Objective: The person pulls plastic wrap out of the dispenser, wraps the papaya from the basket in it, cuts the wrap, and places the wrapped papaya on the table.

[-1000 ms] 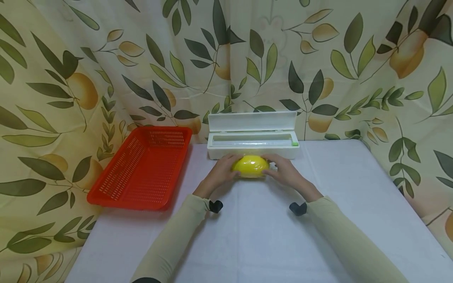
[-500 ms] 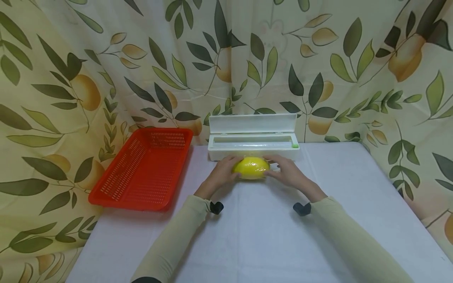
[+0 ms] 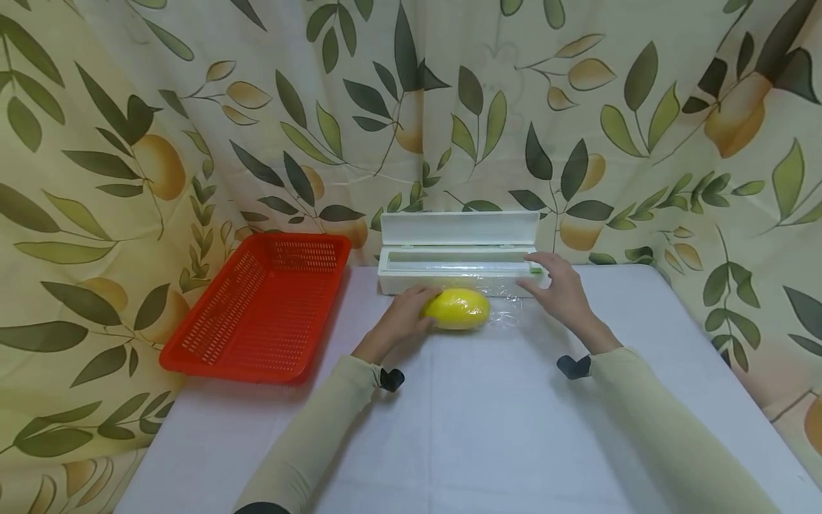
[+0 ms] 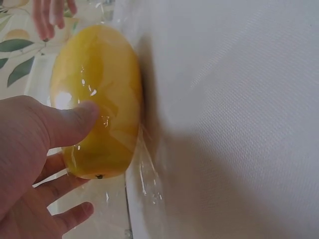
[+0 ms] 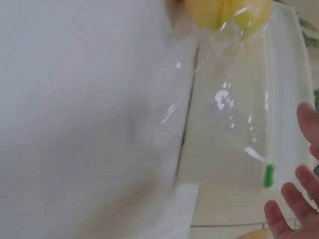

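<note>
A smooth yellow melon (image 3: 459, 309) lies on the white cloth, in front of the white cling film box (image 3: 404, 285). Clear film covers it and runs back to the box; loose film (image 3: 507, 311) spreads out at its right. My left hand (image 3: 403, 315) holds the melon's left end. In the left wrist view the thumb (image 4: 75, 122) presses on the melon's skin and other fingers go behind it. My right hand (image 3: 564, 294) is at the box's right end beside the green slider (image 5: 269, 176), fingers spread and apart from the melon.
A red plastic basket (image 3: 257, 314) with slotted walls stands at the left of the table. The box's lid (image 3: 459, 228) is raised at the back. A leaf-and-fruit patterned curtain (image 3: 462, 107) hangs behind the table.
My right hand has left the melon's right end and moved right and back to the end of the film box. The left hand stays on the melon.
</note>
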A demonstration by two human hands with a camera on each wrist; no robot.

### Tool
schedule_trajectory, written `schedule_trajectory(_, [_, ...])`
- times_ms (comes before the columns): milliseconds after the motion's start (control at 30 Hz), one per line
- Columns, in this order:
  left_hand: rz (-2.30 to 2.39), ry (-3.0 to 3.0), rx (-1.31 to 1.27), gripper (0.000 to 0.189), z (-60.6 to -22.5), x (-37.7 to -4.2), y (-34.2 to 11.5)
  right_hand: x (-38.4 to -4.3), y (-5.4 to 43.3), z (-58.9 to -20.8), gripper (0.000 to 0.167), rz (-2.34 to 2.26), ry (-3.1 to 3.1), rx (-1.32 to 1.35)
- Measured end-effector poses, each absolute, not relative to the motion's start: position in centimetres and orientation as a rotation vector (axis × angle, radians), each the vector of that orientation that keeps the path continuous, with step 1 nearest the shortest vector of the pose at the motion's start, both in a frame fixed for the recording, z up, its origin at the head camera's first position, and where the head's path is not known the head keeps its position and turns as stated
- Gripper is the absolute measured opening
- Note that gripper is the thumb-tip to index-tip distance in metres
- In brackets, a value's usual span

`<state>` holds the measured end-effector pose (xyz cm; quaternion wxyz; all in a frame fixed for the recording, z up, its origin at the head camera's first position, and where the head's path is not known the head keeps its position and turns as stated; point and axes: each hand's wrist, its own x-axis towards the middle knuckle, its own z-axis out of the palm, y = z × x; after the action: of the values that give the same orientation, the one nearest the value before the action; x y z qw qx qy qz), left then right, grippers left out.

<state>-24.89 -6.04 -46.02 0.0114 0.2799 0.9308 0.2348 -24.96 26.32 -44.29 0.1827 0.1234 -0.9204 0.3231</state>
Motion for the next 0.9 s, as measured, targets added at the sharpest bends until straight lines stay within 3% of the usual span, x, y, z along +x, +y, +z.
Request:
schedule_trajectory(433, [0.727, 2.904, 0.875, 0.061, -46.0, -24.7, -5.7, -26.5, 28.9, -46.2, 0.078, 1.064, -2.808, 0.062])
schedule_trajectory(900, [0.728, 2.911, 0.855, 0.062, -45.7, -24.7, -5.7, -27.6, 29.0, -47.3, 0.07, 1.092, -2.766, 0.049])
